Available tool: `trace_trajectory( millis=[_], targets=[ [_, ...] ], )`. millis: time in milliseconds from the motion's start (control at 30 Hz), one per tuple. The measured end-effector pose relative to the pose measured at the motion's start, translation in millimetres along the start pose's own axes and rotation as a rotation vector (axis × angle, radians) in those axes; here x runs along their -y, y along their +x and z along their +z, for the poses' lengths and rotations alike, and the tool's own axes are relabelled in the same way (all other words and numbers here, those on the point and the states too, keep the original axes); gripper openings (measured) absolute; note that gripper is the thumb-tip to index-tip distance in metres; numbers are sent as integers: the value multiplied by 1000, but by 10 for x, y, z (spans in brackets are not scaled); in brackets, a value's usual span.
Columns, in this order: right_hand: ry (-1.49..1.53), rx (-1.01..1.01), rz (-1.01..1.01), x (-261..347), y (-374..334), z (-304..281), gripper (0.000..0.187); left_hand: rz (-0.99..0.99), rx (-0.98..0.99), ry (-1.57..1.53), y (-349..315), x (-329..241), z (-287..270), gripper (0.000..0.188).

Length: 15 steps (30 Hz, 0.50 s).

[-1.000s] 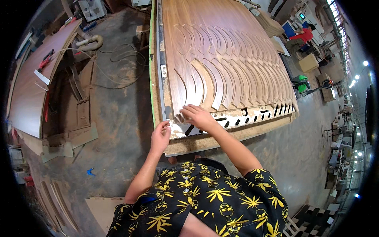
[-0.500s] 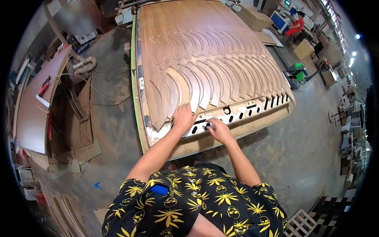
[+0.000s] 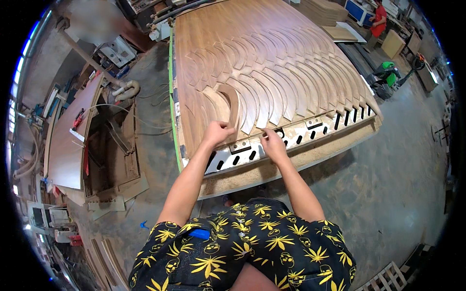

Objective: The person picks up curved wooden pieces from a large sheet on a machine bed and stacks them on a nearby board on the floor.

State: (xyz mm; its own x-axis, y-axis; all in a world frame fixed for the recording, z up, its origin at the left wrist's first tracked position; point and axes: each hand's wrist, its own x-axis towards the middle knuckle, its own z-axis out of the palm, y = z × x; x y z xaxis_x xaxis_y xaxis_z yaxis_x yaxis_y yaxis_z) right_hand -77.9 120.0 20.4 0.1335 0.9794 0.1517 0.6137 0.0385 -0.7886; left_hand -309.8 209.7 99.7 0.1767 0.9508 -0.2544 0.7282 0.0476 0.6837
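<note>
My left hand (image 3: 217,134) is closed on the near end of a curved wooden piece (image 3: 233,104), which is lifted and tilted on edge above the cut wooden sheet (image 3: 199,24). A pale curved slot (image 3: 216,100) shows just left of it. My right hand (image 3: 274,145) is close to the near end of another curved piece (image 3: 262,116), which lies flat in the sheet. Its fingers are bent with a small gap at the thumb, and I see nothing held in them. Rows of similar curved pieces (image 3: 310,80) fill the near half of the sheet.
A slotted white strip (image 3: 291,143) runs along the sheet's near edge, above a dusty board edge (image 3: 252,177). A workbench (image 3: 73,145) with red-handled pliers stands at left. A green and black pallet jack (image 3: 387,75) and a person in red (image 3: 378,22) are at right.
My left hand has taken hold of a curved wooden piece and raised it out of the sheet. My right hand has moved up and right, toward the end of another piece.
</note>
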Motion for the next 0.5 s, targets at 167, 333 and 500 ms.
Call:
trace_trajectory(
  millis=[167,333,500],
  targets=[
    [-325,177,180,459,428,297,68,-82,134,-765,-210,113,-428,37],
    [-504,204,328,586,647,612,97,79,-86,-250,-759,453,-714,65],
    [-462,205,387,705,697,579,100,-6,-233,30,-1001,931,-788,63]
  ],
)
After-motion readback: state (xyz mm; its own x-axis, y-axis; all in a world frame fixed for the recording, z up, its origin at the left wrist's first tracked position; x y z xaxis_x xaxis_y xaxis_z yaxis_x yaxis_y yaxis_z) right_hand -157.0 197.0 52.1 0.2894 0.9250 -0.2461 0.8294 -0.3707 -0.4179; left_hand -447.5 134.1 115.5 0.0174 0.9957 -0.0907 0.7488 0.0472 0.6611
